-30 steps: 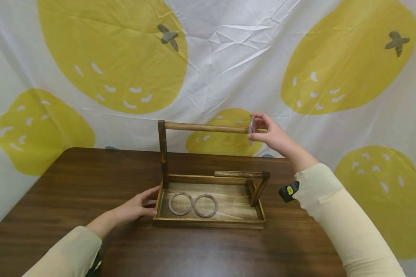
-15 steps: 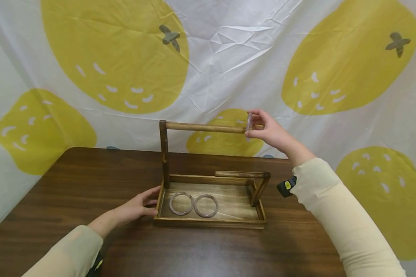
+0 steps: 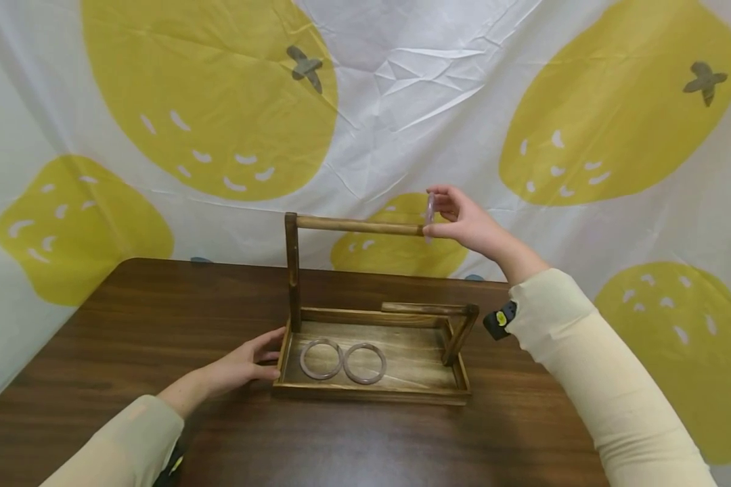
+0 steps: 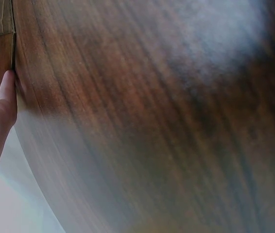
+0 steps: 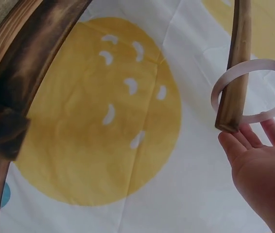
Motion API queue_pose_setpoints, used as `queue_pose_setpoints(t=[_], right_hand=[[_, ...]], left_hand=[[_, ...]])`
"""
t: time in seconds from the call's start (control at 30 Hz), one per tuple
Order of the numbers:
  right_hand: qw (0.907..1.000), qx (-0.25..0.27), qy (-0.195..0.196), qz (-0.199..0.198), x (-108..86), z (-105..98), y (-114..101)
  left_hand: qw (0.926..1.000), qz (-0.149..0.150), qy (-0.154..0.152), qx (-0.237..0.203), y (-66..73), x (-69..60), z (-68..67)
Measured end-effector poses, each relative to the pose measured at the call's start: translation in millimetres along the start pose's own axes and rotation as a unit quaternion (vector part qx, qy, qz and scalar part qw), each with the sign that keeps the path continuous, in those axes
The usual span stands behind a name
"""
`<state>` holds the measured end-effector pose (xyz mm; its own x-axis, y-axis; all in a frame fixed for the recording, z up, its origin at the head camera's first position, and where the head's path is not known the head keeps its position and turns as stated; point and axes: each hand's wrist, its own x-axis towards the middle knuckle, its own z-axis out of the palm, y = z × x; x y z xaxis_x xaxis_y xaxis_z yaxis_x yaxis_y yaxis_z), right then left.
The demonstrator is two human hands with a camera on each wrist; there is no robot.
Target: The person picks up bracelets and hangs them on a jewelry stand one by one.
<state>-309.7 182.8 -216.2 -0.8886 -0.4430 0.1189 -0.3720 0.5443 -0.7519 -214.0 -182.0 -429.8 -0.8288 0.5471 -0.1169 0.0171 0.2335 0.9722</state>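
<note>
In the head view, my right hand (image 3: 472, 220) pinches a pale purple bangle (image 3: 430, 215) between thumb and fingers at the free right end of the stand's upper wooden bar (image 3: 359, 225). The right wrist view shows that bangle (image 5: 225, 80) around the bar, whose end (image 5: 229, 124) pokes through it. At the left end of the wooden tray base (image 3: 371, 389), my left hand (image 3: 244, 362) rests its extended fingers and thumb against the wall. Two similar bangles, a left one (image 3: 305, 368) and a right one (image 3: 382, 368), lie flat side by side in the tray.
A shorter, lower bar (image 3: 423, 308) reaches leftward from a post (image 3: 461, 335) at the tray's right end. The tall left post (image 3: 293, 270) carries the upper bar. Brown tabletop (image 3: 219, 291) surrounds the stand, with a lemon-print cloth (image 3: 402, 135) hanging behind.
My right hand has moved a little left along the upper bar, carrying the bangle with it. The left hand stays against the tray, and the two bangles inside lie as before.
</note>
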Motion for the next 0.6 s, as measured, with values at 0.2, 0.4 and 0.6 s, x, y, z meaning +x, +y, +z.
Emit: queue_pose_setpoints(t=[0.2, 0.4, 0.6], right_hand=[[0.9999, -0.013, -0.003, -0.004, 6.4, 3.3, -3.4], [0.9995, -0.029, -0.009, -0.012, 11.5, 8.5, -10.1], [0.9983, -0.054, -0.018, -0.013, 16.2, 15.5, -16.9]], left_hand=[[1.0, -0.005, 0.003, 0.005, -0.9, 1.1, -0.8], [1.0, 0.003, -0.001, -0.001, 0.4, 1.6, -0.1], [1.0, 0.005, -0.005, -0.005, 1.2, 0.7, 0.5]])
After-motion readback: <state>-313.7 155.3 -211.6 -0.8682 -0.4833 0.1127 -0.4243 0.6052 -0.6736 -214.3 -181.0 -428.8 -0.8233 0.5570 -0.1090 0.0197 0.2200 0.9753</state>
